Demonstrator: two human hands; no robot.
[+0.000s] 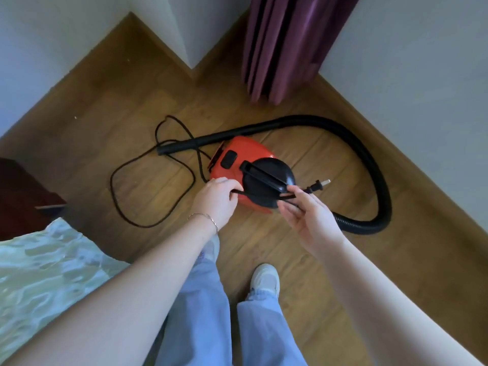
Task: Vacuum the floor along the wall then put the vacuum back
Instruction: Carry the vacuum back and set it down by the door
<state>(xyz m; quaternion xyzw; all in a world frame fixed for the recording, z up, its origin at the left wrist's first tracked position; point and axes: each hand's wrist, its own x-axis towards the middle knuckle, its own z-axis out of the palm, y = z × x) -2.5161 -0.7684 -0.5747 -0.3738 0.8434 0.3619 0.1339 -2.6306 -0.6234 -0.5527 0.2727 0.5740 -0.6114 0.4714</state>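
A small red vacuum with a black domed top and carry handle sits on the wooden floor. Its black hose loops from the right side around behind the body and ends in a straight tube at the left. The black power cord lies in loose loops on the floor to the left. My left hand is closed on the cord at the vacuum's near left side. My right hand pinches the cord just behind the plug, and the stretch between both hands crosses the front of the black dome.
White walls meet the floor in a zigzag behind the vacuum, with a purple curtain hanging down to the floor. A dark wooden piece of furniture and a bed with pale green bedding stand at the left. My feet are below the vacuum.
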